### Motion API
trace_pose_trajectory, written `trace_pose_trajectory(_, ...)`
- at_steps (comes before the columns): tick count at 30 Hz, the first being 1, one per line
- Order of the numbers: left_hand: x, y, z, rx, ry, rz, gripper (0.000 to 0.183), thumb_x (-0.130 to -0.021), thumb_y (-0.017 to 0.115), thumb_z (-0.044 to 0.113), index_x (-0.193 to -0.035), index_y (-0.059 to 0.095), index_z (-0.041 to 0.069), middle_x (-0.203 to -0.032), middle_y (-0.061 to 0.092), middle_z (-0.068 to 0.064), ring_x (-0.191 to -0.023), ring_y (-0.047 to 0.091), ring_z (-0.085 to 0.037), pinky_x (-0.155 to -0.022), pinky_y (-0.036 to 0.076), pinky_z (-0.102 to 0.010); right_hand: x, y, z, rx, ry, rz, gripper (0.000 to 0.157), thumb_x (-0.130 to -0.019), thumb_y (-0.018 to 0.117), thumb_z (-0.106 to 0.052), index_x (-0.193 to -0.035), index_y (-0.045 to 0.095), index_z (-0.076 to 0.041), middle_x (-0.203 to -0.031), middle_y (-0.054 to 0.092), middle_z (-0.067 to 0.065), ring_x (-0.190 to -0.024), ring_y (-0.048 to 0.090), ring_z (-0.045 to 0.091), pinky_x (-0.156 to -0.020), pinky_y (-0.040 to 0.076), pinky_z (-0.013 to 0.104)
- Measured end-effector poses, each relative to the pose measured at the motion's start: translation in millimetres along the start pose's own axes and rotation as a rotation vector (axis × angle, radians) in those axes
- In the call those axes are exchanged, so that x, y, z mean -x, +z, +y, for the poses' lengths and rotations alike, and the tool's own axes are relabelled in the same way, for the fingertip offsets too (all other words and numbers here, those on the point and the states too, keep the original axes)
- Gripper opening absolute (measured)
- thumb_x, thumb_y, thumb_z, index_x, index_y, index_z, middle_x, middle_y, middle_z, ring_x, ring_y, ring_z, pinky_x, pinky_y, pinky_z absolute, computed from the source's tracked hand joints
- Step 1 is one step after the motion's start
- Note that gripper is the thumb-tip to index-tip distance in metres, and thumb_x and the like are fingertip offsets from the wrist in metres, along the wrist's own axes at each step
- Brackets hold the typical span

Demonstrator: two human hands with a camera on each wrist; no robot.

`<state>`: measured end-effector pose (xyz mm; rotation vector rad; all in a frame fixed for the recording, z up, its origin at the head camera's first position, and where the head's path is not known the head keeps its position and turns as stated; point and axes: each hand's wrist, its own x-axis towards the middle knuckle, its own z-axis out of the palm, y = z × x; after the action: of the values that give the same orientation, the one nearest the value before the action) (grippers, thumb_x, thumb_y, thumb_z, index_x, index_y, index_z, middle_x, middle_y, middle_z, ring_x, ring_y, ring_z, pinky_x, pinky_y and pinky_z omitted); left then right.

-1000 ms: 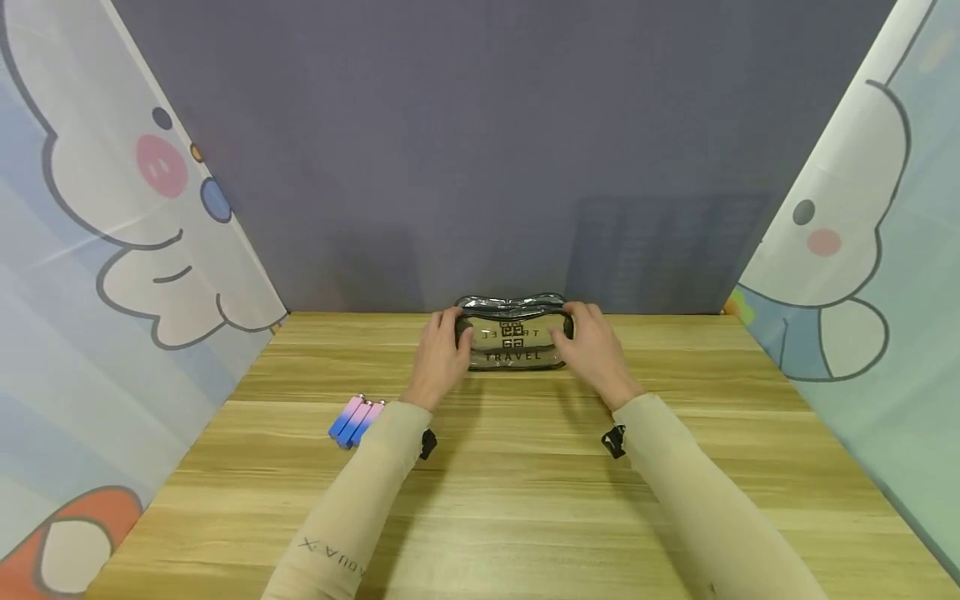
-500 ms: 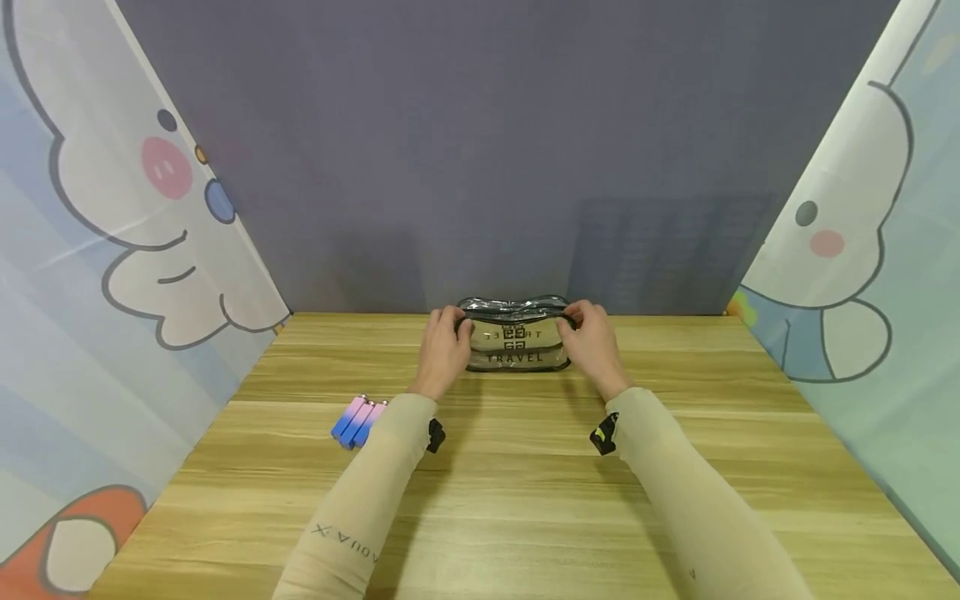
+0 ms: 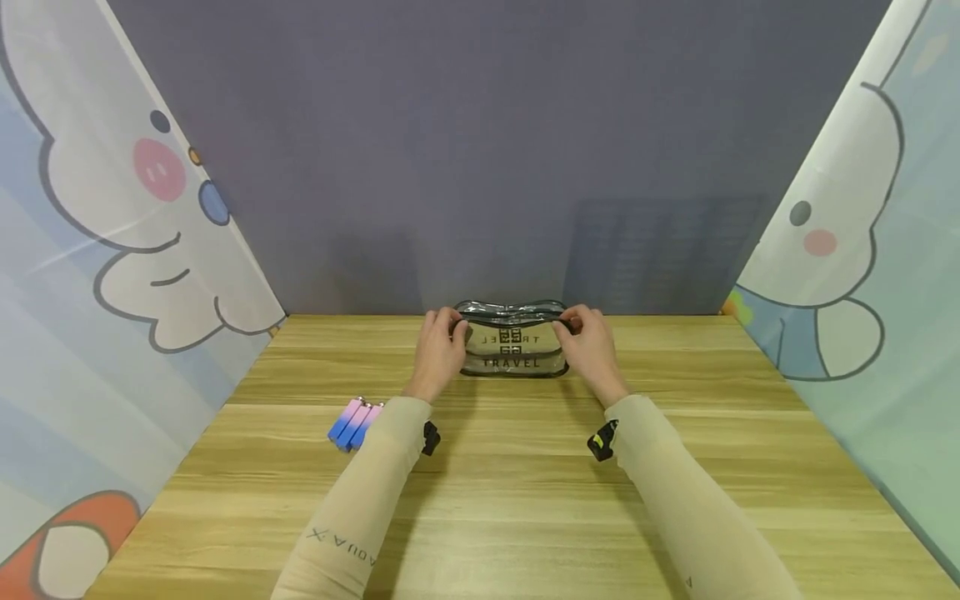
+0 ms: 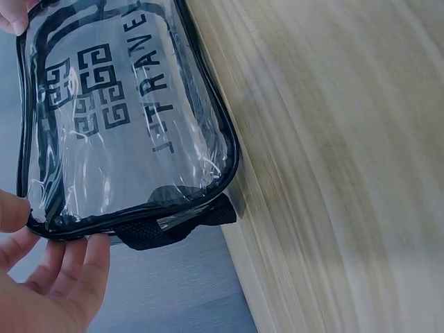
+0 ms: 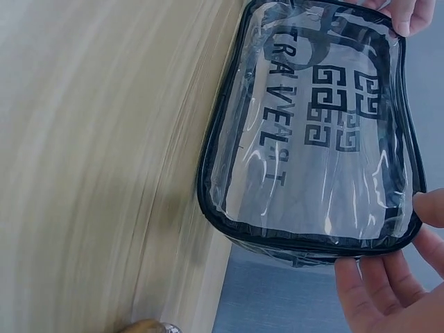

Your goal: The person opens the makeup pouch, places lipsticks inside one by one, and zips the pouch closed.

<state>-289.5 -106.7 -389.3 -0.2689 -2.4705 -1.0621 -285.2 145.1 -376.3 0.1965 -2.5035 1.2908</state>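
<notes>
A clear plastic pouch point(image 3: 517, 364) with black piping and the word TRAVEL stands at the table's far edge. My left hand point(image 3: 440, 350) pinches its upper left corner between thumb and fingers; the left wrist view shows the fingers point(image 4: 96, 267) behind that end, beside a black strap point(image 4: 177, 225). At the upper right corner my right hand point(image 3: 590, 346) pinches the edge, thumb in front and fingers point(image 5: 388, 281) behind in the right wrist view. Through the pouch's clear front I see the mirrored lettering of its other side.
Several pink-and-blue sticks point(image 3: 355, 423) with metal ends lie on the wooden table point(image 3: 517, 500), left of the left forearm. A grey wall point(image 3: 480, 150) rises behind the table. Cartoon-printed curtains point(image 3: 840, 250) hang at both sides.
Both hands stay at the pouch's top corners. The right thumb has moved up to the top edge, and the pouch's upper rim sits slightly lower.
</notes>
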Motion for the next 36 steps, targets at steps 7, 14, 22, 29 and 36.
trace_pose_trajectory(7, 4.1, -1.3, -1.0, -0.013, 0.050, 0.010, 0.018, -0.106, 0.054, 0.017, -0.112, 0.060, 0.001, -0.101, 0.053, -0.015, -0.089, 0.052, -0.030, -0.078, 0.046, -0.044, 4.1, -0.7, 0.3, -0.022, 0.013, 0.009, 0.025, -0.101, 0.063, -0.022, -0.117, 0.063, -0.002, -0.107, 0.053, 0.017, -0.096, 0.053, 0.033, -0.083, 0.045, 0.048)
trace_pose_trajectory(14, 8.4, -4.0, -2.7, -0.011, 0.077, 0.012, 0.017, -0.106, 0.054, 0.017, -0.111, 0.060, 0.002, -0.102, 0.054, -0.015, -0.089, 0.053, -0.029, -0.078, 0.048, -0.044, 8.4, -0.9, -0.5, -0.042, 0.025, 0.016, 0.026, -0.101, 0.064, -0.023, -0.116, 0.063, -0.002, -0.106, 0.055, 0.017, -0.097, 0.055, 0.033, -0.084, 0.046, 0.048)
trace_pose_trajectory(22, 12.8, -7.2, 0.0, 0.000, 0.076, -0.004, 0.017, -0.105, 0.055, 0.016, -0.112, 0.061, 0.001, -0.110, 0.056, -0.018, -0.092, 0.055, -0.031, -0.081, 0.049, -0.045, 13.3, -2.2, 0.2, -0.072, 0.030, 0.021, 0.025, -0.101, 0.065, -0.024, -0.114, 0.063, -0.003, -0.105, 0.055, 0.016, -0.097, 0.055, 0.032, -0.084, 0.045, 0.047)
trace_pose_trajectory(29, 17.8, -7.0, 0.1, 0.008, 0.089, 0.000, 0.016, -0.106, 0.054, 0.015, -0.111, 0.061, 0.002, -0.099, 0.054, -0.015, -0.087, 0.053, -0.029, -0.078, 0.048, -0.044, 17.5, -4.2, -1.6, -0.038, 0.003, 0.036, 0.022, -0.099, 0.066, -0.020, -0.110, 0.065, -0.001, -0.101, 0.056, 0.016, -0.093, 0.054, 0.031, -0.083, 0.043, 0.043)
trace_pose_trajectory(36, 24.4, -9.7, 1.5, 0.033, 0.105, 0.026, 0.012, -0.104, 0.057, 0.012, -0.107, 0.061, 0.001, -0.098, 0.055, -0.016, -0.087, 0.055, -0.029, -0.079, 0.051, -0.044, 24.3, -6.6, -6.6, -0.031, 0.006, 0.021, 0.022, -0.099, 0.066, -0.020, -0.109, 0.065, -0.001, -0.099, 0.055, 0.015, -0.091, 0.053, 0.031, -0.080, 0.042, 0.043)
